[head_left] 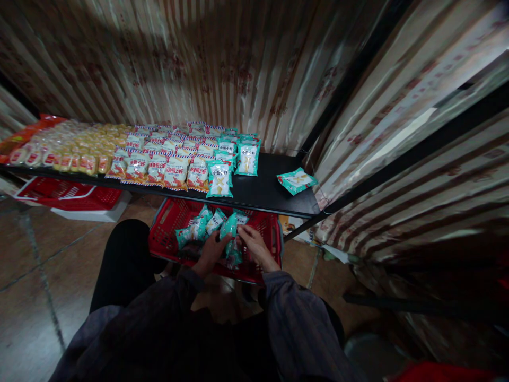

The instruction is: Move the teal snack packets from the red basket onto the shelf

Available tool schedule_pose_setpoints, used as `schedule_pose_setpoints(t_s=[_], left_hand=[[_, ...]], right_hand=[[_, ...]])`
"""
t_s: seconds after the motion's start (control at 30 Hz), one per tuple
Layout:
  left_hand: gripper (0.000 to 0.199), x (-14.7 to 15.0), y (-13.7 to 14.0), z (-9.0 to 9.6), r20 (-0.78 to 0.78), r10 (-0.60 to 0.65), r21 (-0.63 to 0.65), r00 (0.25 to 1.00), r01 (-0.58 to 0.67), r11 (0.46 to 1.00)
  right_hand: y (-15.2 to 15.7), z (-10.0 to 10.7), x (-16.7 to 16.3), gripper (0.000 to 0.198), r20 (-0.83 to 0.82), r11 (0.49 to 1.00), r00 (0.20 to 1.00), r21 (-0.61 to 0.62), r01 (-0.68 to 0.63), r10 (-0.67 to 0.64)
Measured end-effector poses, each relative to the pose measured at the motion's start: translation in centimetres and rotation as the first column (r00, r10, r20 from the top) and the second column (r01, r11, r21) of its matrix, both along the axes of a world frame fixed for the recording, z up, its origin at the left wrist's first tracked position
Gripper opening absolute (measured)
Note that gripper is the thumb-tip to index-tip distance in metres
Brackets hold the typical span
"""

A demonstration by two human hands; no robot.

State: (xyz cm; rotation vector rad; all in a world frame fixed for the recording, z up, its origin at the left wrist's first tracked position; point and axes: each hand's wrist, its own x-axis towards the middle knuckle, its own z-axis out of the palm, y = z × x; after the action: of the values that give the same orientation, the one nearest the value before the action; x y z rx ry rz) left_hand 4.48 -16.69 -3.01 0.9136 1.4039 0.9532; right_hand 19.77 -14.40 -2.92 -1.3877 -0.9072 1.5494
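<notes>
A red plastic shopping basket (161, 225) sits in front of me, with several teal snack bags (194, 229) lying in it. My left hand (212, 253) reaches in from the left, closed on the lower part of a teal snack bag (228, 226) that stands above the others. Coming from the right, my right hand (256, 245) is closed too, its thumb and fingers pinched at the right edge of that same bag. Part of the basket's contents is hidden under my hands.
Just beyond the basket runs a black shelf (266, 183). On it stand rows of orange-and-white snack bags (175, 171), teal bags (248, 156) and small yellow packs (88, 163). One teal bag (297, 180) lies alone at the right end. Another red basket (71, 193) is below left.
</notes>
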Motion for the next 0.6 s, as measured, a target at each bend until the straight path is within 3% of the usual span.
schedule_pose_setpoints(t_s=[0.27, 0.6], left_hand=[[0.057, 0.1, -0.1, 0.7, 0.038, -0.06, -0.074, 0.997, 0.062, 0.995], [0.065, 0.1, -0.5, 0.8, 0.176, -0.118, -0.055, 0.977, 0.13, 0.99]], right_hand=[[0.4, -1.0, 0.3, 0.048, 0.05, 0.992, 0.996, 0.096, -0.076, 0.071], [0.6, -1.8, 0.1, 0.058, 0.298, 0.987, 0.954, 0.156, -0.041, -0.008]])
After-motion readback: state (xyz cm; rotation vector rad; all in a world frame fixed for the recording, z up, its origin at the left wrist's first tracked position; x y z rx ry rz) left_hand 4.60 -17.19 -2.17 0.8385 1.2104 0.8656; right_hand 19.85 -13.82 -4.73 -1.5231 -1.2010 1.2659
